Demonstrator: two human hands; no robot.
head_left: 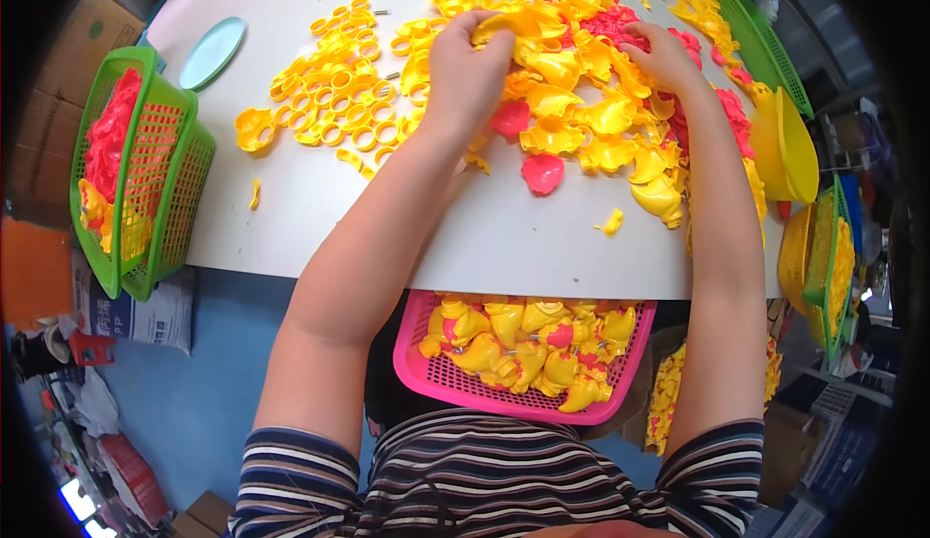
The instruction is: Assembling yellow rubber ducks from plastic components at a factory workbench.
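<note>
My left hand [473,71] is closed, thumb and fingers pinching a curved yellow plastic shell [528,25] above the heap. Off to the right, my right hand [666,59] reaches into a cluster of red plastic pieces [610,23]. Its fingers are bent inward, and what lies between their tips is too small to make out. Beneath both hands spread loose yellow plastic shells [608,117]. Left of my left hand lie many yellow plastic rings [363,138]. Two red cup-shaped pieces [542,174] rest near my left wrist.
A pink basket [412,359] of yellow-and-red pieces sits below the white table [291,238] edge, against me. Green baskets [184,184] stand at the left. A yellow container [794,146] and another green basket [760,39] are at the right. A pale blue lid [213,52] lies far left.
</note>
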